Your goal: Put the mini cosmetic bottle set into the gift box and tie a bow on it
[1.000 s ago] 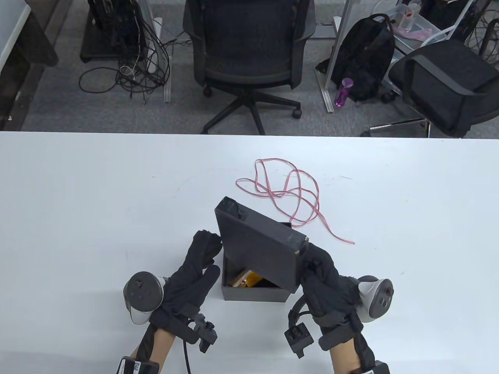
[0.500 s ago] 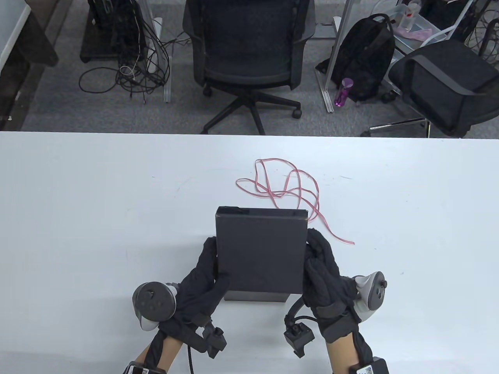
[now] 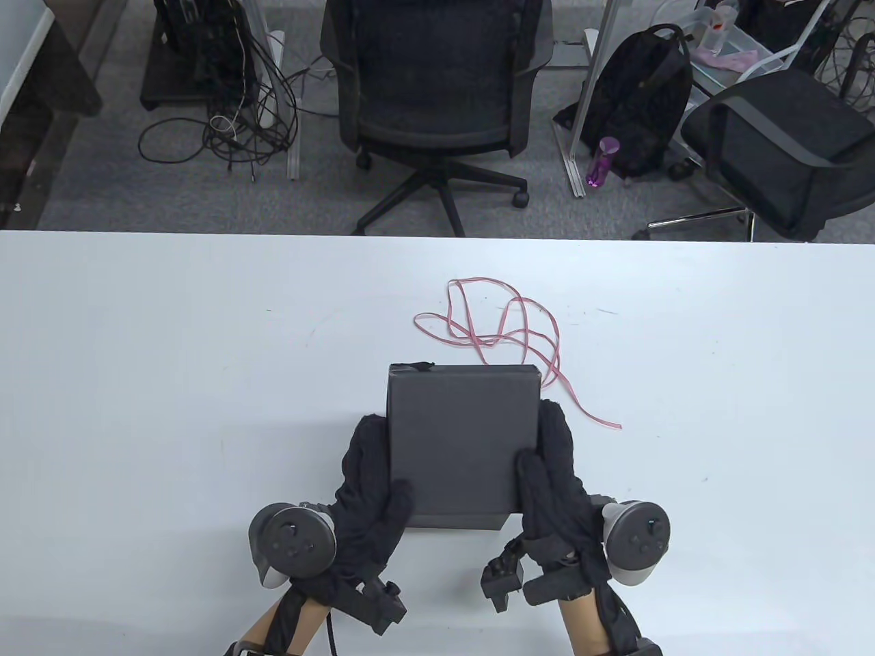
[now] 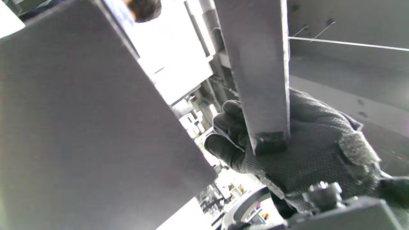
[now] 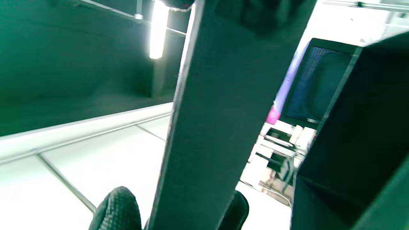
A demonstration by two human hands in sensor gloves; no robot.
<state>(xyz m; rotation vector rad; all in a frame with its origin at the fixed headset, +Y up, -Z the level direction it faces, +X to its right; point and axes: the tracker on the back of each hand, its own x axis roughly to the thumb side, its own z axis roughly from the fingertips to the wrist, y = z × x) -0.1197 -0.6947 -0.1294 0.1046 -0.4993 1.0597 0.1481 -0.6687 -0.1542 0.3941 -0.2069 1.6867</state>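
The dark grey box lid (image 3: 459, 437) lies level over the gift box base (image 3: 456, 522), of which only the near wall shows below it. My left hand (image 3: 369, 465) grips the lid's left side with its thumb on top. My right hand (image 3: 555, 459) grips the right side the same way. The lid hides the cosmetic bottle set. The pink ribbon (image 3: 506, 333) lies loose on the table just beyond the box. In the left wrist view gloved fingers (image 4: 300, 153) wrap the lid's rim (image 4: 260, 64). The right wrist view shows the rim (image 5: 220, 108) with fingertips (image 5: 116, 207) under it.
The white table (image 3: 171, 383) stretches wide on both sides of the box, its far edge behind the ribbon. Past that edge stand office chairs (image 3: 437, 89), a black backpack (image 3: 642, 96) and floor cables (image 3: 225, 116).
The lid, first tilted up in my right hand alone with the box open, has come level over the base. My left hand has taken its left side and both thumbs now lie on top.
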